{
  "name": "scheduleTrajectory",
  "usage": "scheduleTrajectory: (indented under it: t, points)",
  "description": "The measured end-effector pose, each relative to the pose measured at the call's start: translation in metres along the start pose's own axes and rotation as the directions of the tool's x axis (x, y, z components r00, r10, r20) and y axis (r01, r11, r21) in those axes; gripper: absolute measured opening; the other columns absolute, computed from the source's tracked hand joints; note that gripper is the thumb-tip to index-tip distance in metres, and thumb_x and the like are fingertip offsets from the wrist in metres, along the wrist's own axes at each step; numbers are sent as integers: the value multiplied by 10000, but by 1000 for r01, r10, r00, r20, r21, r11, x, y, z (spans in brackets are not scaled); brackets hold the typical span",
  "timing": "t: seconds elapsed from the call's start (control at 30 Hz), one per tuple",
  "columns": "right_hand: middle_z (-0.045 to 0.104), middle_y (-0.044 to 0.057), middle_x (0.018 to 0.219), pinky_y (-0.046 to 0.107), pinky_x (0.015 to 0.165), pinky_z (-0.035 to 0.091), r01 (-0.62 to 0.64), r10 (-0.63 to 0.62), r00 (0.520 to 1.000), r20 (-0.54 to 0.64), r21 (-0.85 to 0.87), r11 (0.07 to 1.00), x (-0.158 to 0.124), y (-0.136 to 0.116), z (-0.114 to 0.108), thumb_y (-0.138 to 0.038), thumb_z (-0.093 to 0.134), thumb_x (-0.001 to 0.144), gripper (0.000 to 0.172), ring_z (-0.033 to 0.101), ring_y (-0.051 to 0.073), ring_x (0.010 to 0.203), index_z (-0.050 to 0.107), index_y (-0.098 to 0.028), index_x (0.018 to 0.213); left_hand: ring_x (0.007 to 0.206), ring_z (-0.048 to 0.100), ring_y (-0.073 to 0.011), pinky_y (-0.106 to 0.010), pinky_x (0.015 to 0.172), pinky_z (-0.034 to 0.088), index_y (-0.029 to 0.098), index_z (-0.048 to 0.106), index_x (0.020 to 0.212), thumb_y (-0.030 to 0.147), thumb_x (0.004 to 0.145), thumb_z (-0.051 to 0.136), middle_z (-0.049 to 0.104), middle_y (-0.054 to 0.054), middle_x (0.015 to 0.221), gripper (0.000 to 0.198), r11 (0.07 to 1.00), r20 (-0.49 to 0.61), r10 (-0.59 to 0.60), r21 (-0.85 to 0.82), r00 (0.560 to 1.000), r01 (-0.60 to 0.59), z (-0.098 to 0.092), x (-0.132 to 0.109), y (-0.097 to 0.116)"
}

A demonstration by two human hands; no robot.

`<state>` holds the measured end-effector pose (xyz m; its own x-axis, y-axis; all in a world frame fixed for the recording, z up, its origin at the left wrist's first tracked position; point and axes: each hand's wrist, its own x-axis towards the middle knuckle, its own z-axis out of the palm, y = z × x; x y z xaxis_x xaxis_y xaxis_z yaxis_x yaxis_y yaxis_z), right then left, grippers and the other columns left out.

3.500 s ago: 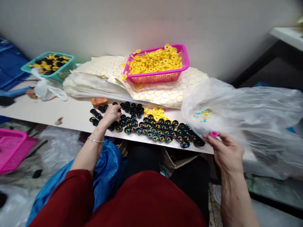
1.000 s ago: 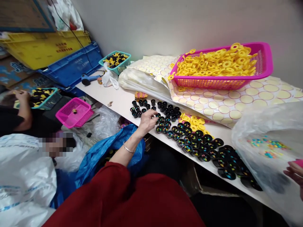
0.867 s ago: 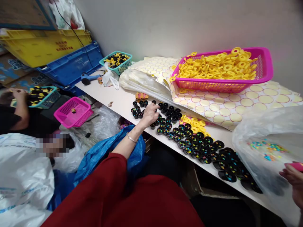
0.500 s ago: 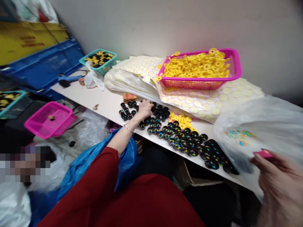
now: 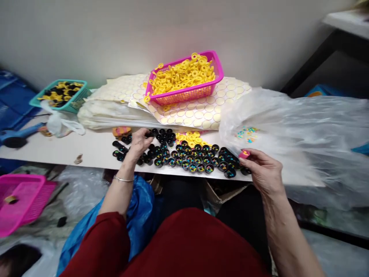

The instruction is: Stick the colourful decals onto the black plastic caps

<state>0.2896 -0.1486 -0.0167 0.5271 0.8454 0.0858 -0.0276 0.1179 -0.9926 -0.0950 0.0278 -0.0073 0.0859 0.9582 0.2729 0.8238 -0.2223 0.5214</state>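
Observation:
My left hand (image 5: 140,143) is over the left part of the black cups, thumb and fingers closed around a small black cup (image 5: 149,134). My right hand (image 5: 266,169) pinches a small pink cup (image 5: 244,154) with a bit of yellow showing in it, just above the right end of the cups. Many black cups (image 5: 201,168) stand in rows along the bench's front edge, with small coloured bits inside. Behind them lie loose yellow rings (image 5: 190,138). A clear plastic bag (image 5: 271,123) holds a small heap of coloured bits (image 5: 248,134) near my right hand.
A pink basket (image 5: 187,97) full of yellow rings sits on sheets of round labels (image 5: 230,94). At left are a teal basket (image 5: 77,103) of black and yellow parts, a blue heat-gun-like tool (image 5: 23,134) and a pink basket (image 5: 23,192) on the floor.
The view has turned right. My right hand has come inward from the right edge, with the pink cup, to the right end of the black cups. My left hand stays among the left cups.

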Motion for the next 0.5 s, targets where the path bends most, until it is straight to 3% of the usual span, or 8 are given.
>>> scheduleTrajectory:
  t: [0.13,0.3,0.5]
  points:
    - [710,-12,807,291,670,586,-6,4,997,82,20,1000,-18,-8,19,-304,892,565,330,653,139,706,766,-271,868,804,590,-156,-288,765,485,195,555,922,306,730,657,628,-3,849,243,942,86,191,-296,978,-158,8,-36,54]
    - [683,-2,816,296,669,576,19,-18,961,275,0,1000,-40,-23,40,-325,838,676,235,640,144,709,750,-271,887,892,603,-150,-269,807,495,188,496,1099,314,821,639,628,-52,1010,338,796,181,427,-539,886,-274,41,-85,118]
    - [671,26,914,330,769,555,329,-232,881,412,-180,927,-47,-19,32,-279,696,848,144,638,167,822,732,-248,984,866,596,-160,-298,801,491,182,541,1002,260,844,612,635,-48,948,190,692,119,607,-566,786,-448,76,-104,146]
